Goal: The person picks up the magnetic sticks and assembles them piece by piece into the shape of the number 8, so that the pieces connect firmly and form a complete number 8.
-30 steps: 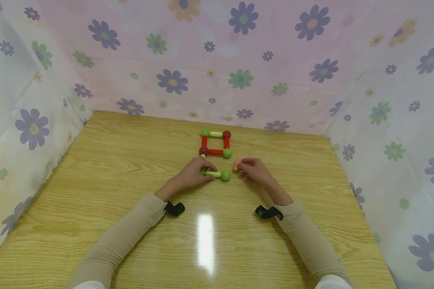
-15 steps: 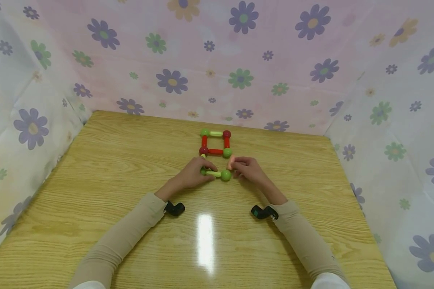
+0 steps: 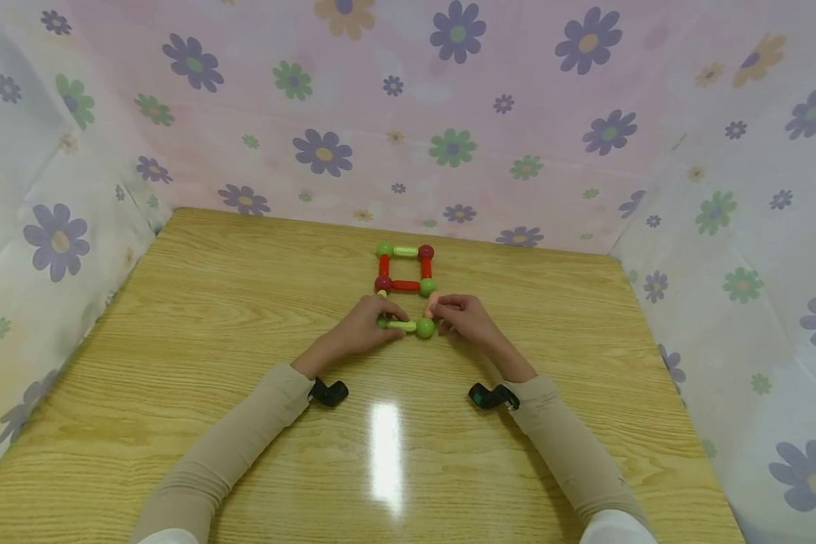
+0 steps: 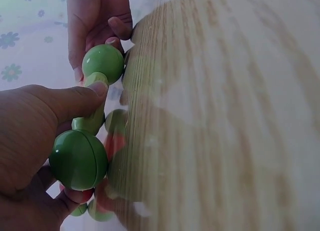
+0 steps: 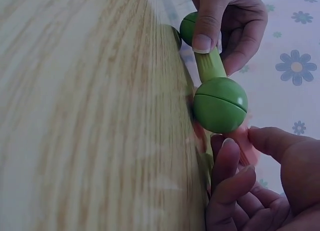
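My left hand [image 3: 363, 326] holds a yellow-green toy building rod [image 3: 403, 326] with the thumb along it. A green ball [image 4: 78, 160] sits at the rod's left end and another green ball [image 3: 425, 328] at its right. My right hand [image 3: 472, 321] pinches a salmon-pink rod [image 3: 431, 305] beside that right ball; in the right wrist view the pink rod [image 5: 243, 145] appears to touch it. Just beyond lies a square of rods and balls, with a red rod [image 3: 406, 285] along its near side. Its near corners are a dark red ball [image 3: 383, 284] and a green ball [image 3: 428, 286].
A wooden table [image 3: 258, 461] carries the pieces. Flowered cloth [image 3: 394, 113] hangs behind and along both sides. A black wrist camera [image 3: 328, 393] is worn at the left cuff and another black camera [image 3: 493, 396] at the right.
My right hand has moved left with the pink rod, bringing it between the near green ball and the square's near right corner. My left hand stays in place.
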`<state>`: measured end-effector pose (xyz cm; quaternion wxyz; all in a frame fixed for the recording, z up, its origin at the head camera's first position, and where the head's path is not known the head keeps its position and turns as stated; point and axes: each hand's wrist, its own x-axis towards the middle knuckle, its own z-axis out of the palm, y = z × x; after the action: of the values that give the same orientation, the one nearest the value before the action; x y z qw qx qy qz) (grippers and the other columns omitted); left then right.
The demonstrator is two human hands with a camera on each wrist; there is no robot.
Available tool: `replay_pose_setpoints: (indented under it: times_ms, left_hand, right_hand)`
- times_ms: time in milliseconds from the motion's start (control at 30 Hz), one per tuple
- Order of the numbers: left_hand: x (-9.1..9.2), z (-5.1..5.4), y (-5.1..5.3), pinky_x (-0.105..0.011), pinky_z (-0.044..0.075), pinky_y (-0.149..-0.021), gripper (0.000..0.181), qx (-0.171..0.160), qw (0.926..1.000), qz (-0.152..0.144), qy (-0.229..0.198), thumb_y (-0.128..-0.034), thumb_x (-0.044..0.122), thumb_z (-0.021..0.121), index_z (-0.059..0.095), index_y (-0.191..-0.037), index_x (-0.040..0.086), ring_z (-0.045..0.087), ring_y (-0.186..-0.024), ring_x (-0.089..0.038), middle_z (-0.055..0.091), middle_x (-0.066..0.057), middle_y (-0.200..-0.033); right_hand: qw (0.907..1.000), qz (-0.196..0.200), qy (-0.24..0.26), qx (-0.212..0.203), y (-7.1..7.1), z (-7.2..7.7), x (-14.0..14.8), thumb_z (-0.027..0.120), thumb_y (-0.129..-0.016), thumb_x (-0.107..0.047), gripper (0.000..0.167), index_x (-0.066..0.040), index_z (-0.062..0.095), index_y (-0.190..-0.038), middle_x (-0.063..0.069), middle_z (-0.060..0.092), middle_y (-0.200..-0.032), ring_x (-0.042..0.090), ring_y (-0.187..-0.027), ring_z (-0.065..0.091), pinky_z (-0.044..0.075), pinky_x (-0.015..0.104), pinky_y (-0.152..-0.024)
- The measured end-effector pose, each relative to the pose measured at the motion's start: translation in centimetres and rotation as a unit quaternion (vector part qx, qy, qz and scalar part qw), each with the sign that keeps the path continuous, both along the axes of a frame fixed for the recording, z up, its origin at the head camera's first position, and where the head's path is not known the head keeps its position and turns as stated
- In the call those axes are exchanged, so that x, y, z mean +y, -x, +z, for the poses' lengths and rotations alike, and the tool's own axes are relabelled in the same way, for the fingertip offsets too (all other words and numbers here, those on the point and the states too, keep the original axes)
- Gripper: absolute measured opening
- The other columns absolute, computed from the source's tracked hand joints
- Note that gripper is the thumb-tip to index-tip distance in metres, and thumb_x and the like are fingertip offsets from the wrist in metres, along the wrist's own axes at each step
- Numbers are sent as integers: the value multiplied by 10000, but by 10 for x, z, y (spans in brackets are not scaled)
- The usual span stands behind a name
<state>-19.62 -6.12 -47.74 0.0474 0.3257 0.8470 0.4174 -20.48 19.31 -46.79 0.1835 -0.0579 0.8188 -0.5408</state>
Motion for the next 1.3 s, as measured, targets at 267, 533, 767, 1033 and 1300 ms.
replay_pose_setpoints:
  times_ms: [267, 533, 767, 1033, 1300]
  left_hand:
    - [1, 0, 0, -348, 518, -858, 208, -52, 10000, -14, -1, -904, 114, 786, 780, -1105, 63, 635, -936, -170, 758, -44, -1077]
    - [2, 0, 1, -340, 511, -848, 200, -111, 9999, 20, 30, -905, 125, 788, 781, -1097, 72, 622, -927, -156, 756, -27, -1062]
    - [3, 0, 0, -347, 512, -856, 201, -46, 10000, 39, 27, -899, 126, 793, 781, -1093, 72, 621, -929, -166, 755, -26, -1066]
    - [5, 3, -1, -348, 521, -850, 193, -69, 9999, 90, 13, -891, 108, 798, 783, -1079, 65, 627, -911, -167, 757, -32, -1038]
    - [7, 4, -3, -348, 519, -844, 195, -71, 9997, 211, 57, -874, 101, 814, 785, -1062, 60, 624, -896, -174, 757, -37, -1018]
  right_hand:
    - [9998, -65, -177, -66, 3, 1, -2, 611, -1034, -304, 431, -7, 631, -1345, 61, 727, -954, 123, -689, 644, 486, 242, -583]
    - [9995, -67, -262, -130, 6, 1, -3, 617, -1028, -310, 419, -7, 656, -1316, 80, 742, -978, 113, -637, 634, 463, 227, -543]
    - [9994, -97, -188, -257, 6, 2, -4, 642, -1013, -341, 429, -15, 677, -1289, 29, 755, -948, 95, -577, 602, 391, 219, -482]
    - [9994, -114, -282, -146, 8, -1, -4, 655, -1005, -350, 424, -30, 688, -1280, 41, 764, -973, 92, -590, 620, 407, 219, -499]
    - [9993, -260, -247, -121, 9, -5, -6, 673, -996, -341, 423, -27, 685, -1279, 107, 773, -1037, 84, -585, 635, 397, 216, -481]
